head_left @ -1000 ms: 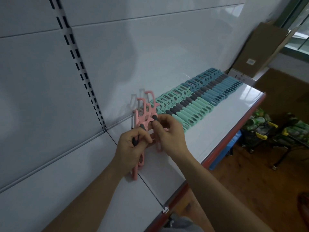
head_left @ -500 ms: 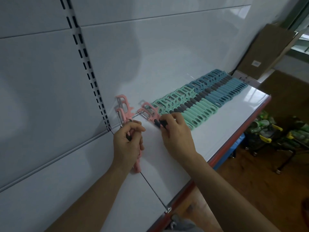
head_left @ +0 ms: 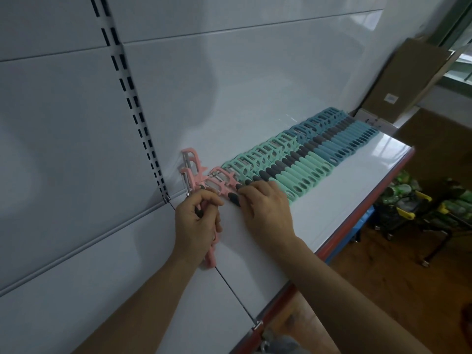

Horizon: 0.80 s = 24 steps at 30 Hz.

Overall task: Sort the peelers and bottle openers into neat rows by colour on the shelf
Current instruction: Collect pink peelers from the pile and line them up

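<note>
On the white shelf (head_left: 357, 190) lies a slanted row of mint-green peelers (head_left: 283, 164) and, further right, a row of blue peelers (head_left: 342, 139). My left hand (head_left: 196, 223) grips a small bunch of pink peelers (head_left: 192, 169), heads up near the back wall. One pink peeler (head_left: 222, 181) lies flat at the left end of the green row. My right hand (head_left: 265, 205) rests on it, fingers over its dark grey grip; its handle is hidden under the hand.
A slotted upright (head_left: 132, 98) runs down the white back panel. A cardboard box (head_left: 408, 80) leans at the shelf's far right end. The shelf has a red front edge (head_left: 357, 226). Small carts with green goods (head_left: 419, 203) stand on the wooden floor below.
The hands drew apart. My right hand laid one pink peeler flat next to the green row and now covers it. My left hand holds the other pink peelers further left.
</note>
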Each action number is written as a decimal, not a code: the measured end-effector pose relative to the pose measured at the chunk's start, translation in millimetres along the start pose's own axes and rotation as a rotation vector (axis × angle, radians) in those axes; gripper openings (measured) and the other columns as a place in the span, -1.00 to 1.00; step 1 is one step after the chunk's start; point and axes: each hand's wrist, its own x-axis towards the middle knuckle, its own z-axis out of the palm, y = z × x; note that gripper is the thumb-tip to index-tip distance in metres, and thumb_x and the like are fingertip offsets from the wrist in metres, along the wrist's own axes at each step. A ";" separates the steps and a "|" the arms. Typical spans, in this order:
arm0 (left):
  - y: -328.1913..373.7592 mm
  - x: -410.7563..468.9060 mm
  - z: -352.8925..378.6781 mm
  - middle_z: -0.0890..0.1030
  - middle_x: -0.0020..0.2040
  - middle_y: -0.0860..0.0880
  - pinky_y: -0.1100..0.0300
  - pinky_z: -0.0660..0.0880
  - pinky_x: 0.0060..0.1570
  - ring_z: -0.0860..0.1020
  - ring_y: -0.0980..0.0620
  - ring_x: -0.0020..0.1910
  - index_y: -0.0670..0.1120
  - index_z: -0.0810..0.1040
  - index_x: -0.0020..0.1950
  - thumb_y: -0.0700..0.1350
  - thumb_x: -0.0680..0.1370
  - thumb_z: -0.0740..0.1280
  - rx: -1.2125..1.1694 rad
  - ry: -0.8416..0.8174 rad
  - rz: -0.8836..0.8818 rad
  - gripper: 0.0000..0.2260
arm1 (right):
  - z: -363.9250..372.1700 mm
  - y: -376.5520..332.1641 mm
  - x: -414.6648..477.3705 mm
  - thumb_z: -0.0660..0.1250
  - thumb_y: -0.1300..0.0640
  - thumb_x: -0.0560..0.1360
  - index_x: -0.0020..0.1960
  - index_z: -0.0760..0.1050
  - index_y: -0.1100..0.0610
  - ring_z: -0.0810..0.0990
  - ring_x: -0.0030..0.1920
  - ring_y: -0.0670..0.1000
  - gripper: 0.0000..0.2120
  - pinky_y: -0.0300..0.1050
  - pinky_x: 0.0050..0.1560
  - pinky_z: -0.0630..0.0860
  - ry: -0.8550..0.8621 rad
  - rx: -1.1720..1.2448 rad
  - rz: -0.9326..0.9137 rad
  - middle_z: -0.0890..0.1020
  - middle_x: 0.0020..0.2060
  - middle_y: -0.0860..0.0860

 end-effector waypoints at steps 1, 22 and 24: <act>0.9 -0.3 0.6 0.46 -0.46 -0.12 -0.15 0.38 -0.56 0.44 -0.02 -0.51 -0.21 0.56 -0.16 -0.46 0.58 0.26 0.001 -0.003 -0.009 -0.79 | -3.0 2.6 -0.8 0.42 0.05 0.54 0.07 0.68 0.07 0.51 -0.06 0.10 -0.84 0.07 -0.08 0.47 0.030 -0.004 0.043 0.65 -0.07 -0.01; 5.7 -1.1 0.1 0.48 -0.42 -0.13 -0.26 0.43 -0.51 0.47 0.00 -0.48 -0.17 0.58 -0.19 -0.43 0.59 0.27 0.023 -0.018 -0.052 -0.76 | -15.6 4.1 2.4 0.49 -0.16 0.48 -0.07 0.71 -0.06 0.45 -0.13 -0.06 -0.82 -0.07 -0.07 0.47 -0.060 0.112 0.342 0.65 -0.25 -0.17; 5.8 -1.1 0.0 0.48 -0.41 -0.13 -0.30 0.44 -0.50 0.47 0.00 -0.47 -0.16 0.58 -0.19 -0.43 0.58 0.27 0.026 -0.019 -0.054 -0.76 | -15.6 3.6 1.7 0.49 -0.16 0.48 -0.06 0.71 -0.06 0.44 -0.13 -0.06 -0.81 -0.07 -0.07 0.48 -0.059 0.112 0.354 0.65 -0.25 -0.17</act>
